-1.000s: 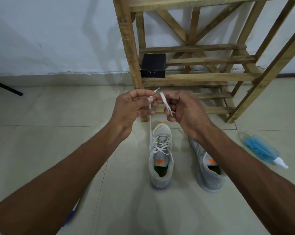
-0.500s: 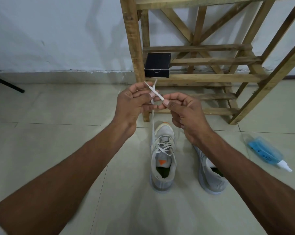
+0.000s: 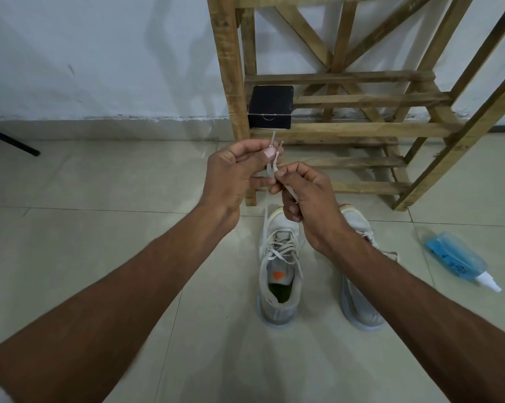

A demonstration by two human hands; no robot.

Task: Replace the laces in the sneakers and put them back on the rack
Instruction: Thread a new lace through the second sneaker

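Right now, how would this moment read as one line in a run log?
left hand: pinches lace | right hand: pinches lace | sneakers: on floor, not on rack

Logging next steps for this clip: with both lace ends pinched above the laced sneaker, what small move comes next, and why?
Probably cross the two ends to start a knot: the left hand and right hand pinch the lace tips side by side, and the laced sneaker looks laced through.
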